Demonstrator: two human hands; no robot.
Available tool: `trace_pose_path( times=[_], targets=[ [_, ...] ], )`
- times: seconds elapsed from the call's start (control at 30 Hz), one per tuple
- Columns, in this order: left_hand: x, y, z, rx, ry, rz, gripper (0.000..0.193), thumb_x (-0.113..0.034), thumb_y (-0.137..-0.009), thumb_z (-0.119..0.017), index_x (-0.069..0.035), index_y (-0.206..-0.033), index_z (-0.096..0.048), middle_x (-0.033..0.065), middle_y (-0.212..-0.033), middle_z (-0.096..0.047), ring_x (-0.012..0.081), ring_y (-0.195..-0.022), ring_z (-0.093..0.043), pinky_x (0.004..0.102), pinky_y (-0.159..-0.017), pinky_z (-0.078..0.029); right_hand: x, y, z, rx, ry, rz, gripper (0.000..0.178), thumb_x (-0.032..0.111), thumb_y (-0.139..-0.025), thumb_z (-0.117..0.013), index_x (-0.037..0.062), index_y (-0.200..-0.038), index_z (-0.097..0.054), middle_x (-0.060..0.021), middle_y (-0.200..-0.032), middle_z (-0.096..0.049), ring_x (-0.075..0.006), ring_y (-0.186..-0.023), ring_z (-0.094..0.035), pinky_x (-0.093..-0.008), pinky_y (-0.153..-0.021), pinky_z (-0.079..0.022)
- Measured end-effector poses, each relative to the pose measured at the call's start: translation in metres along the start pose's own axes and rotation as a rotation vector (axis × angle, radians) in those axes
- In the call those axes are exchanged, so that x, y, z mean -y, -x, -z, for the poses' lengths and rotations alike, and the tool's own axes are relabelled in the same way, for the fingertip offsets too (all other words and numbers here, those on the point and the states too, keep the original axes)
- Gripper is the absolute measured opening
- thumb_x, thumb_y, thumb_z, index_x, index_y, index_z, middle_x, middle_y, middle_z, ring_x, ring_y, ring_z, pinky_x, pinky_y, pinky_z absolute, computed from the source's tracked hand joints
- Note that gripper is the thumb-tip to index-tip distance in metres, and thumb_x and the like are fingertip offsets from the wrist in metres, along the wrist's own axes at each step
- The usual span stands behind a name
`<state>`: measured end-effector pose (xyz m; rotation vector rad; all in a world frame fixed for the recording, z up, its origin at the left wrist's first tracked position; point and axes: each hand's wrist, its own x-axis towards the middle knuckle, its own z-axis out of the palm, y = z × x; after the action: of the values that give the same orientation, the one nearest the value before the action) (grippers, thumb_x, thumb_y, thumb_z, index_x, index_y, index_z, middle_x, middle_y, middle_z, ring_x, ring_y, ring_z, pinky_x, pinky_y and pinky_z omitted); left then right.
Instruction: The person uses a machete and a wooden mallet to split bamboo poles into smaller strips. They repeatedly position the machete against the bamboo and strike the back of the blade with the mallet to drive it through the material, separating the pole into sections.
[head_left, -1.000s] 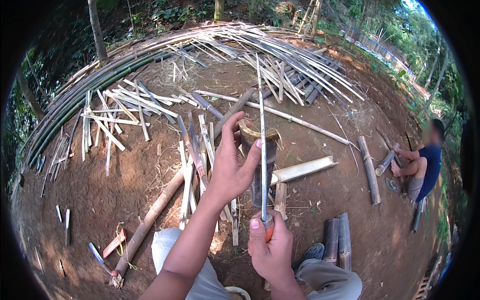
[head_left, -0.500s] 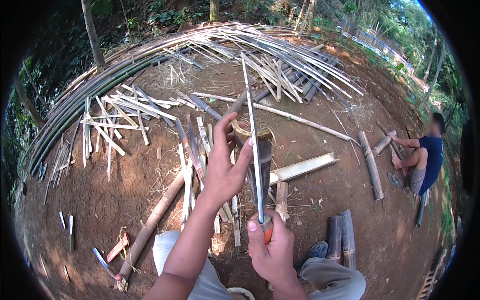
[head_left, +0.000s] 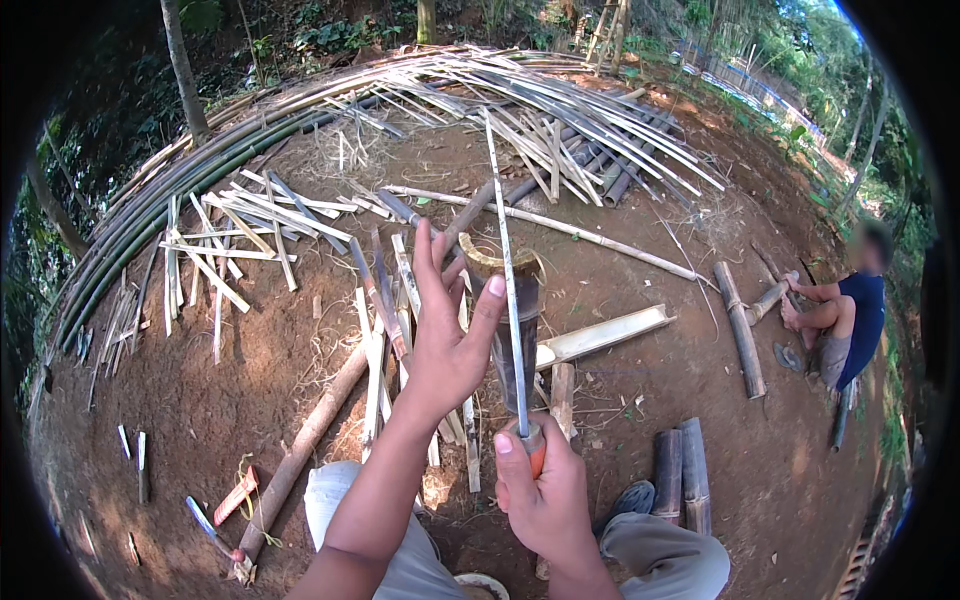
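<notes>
My right hand (head_left: 548, 490) grips the orange handle of a long narrow-bladed knife (head_left: 504, 225), its blade pointing up and away from me. Behind the blade, a dark bamboo section (head_left: 527, 310) stands roughly upright, its pale cut rim facing up. My left hand (head_left: 447, 350) is beside the section's left side. Its fingers are stretched and spread, and the thumb tip reaches close to the blade; I cannot tell whether it touches. Part of the section is hidden by the blade and thumb.
Before me lie a split bamboo half (head_left: 605, 338) and a long brown pole (head_left: 305, 445). An orange sheath (head_left: 237, 494) and a second knife (head_left: 212, 527) rest at lower left. Bamboo strips (head_left: 560, 110) are heaped far off. A person (head_left: 858, 310) squats at right, holding bamboo.
My left fingers have straightened and lifted away from the bamboo section's rim. My right hand and the knife have hardly moved. The person at right has brought both hands to the bamboo.
</notes>
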<state>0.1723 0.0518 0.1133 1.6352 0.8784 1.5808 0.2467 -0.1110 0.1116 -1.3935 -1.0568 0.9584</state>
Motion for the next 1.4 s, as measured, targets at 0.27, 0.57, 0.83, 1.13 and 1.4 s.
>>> trace_pose_path(
  times=[0.27, 0.57, 0.83, 1.13, 1.4],
  targets=[
    [-0.089, 0.025, 0.028, 0.718, -0.303, 0.421, 0.063, -0.051, -0.094, -0.069, 0.009, -0.108, -0.055, 0.0192, -0.067, -0.067, 0.0316, -0.064, -0.072, 0.0411, -0.058, -0.056, -0.012, -0.012, 0.008, -0.001, -0.095, -0.003, 0.037, 0.023, -0.103, -0.065, -0.0043, -0.121, -0.05, -0.004, -0.07, -0.061, -0.0106, -0.065, -0.062, -0.0283, -0.057, -0.048],
    [-0.046, 0.073, 0.013, 0.649, 0.235, 0.418, 0.076, -0.047, -0.103, -0.058, 0.004, -0.147, -0.022, 0.0162, -0.114, -0.06, 0.0202, -0.099, -0.065, 0.0326, -0.083, -0.054, -0.007, -0.033, 0.015, -0.159, -0.101, 0.171, 0.056, 0.033, -0.103, -0.065, -0.0017, -0.137, -0.037, -0.0042, -0.087, -0.062, -0.0091, -0.078, -0.06, -0.0252, -0.066, -0.05],
    [-0.031, 0.123, -0.017, 0.477, 0.453, 0.333, 0.071, -0.038, -0.106, -0.055, 0.001, -0.147, -0.012, 0.0249, -0.128, -0.048, 0.0255, -0.116, -0.057, 0.0377, -0.097, -0.049, 0.015, -0.035, 0.026, -0.104, -0.224, 0.059, 0.06, 0.037, -0.105, -0.059, -0.0041, -0.142, -0.037, -0.0025, -0.084, -0.06, -0.0063, -0.071, -0.055, -0.0223, -0.065, -0.046],
    [-0.042, 0.116, -0.015, 0.536, 0.407, 0.57, 0.056, -0.039, -0.1, -0.067, -0.001, -0.131, -0.04, 0.009, -0.097, -0.061, 0.0127, -0.084, -0.06, 0.0302, -0.074, -0.051, 0.002, -0.106, 0.093, -0.636, 0.355, 0.49, 0.041, 0.031, -0.107, -0.053, -0.0006, -0.13, -0.063, -0.0146, -0.104, -0.066, -0.027, -0.111, -0.059, -0.0446, -0.103, -0.042],
    [-0.053, 0.099, -0.002, 0.452, 0.373, 0.515, 0.032, -0.031, -0.106, -0.057, -0.003, -0.12, -0.052, 0.0008, -0.076, -0.054, 0.0084, -0.059, -0.053, 0.0263, -0.053, -0.044, -0.024, -0.181, 0.094, -0.191, 0.268, 0.36, 0.03, 0.007, -0.087, -0.08, -0.0049, -0.11, -0.066, -0.013, -0.102, -0.069, -0.021, -0.084, -0.073, -0.0346, -0.073, -0.055]
  ],
)
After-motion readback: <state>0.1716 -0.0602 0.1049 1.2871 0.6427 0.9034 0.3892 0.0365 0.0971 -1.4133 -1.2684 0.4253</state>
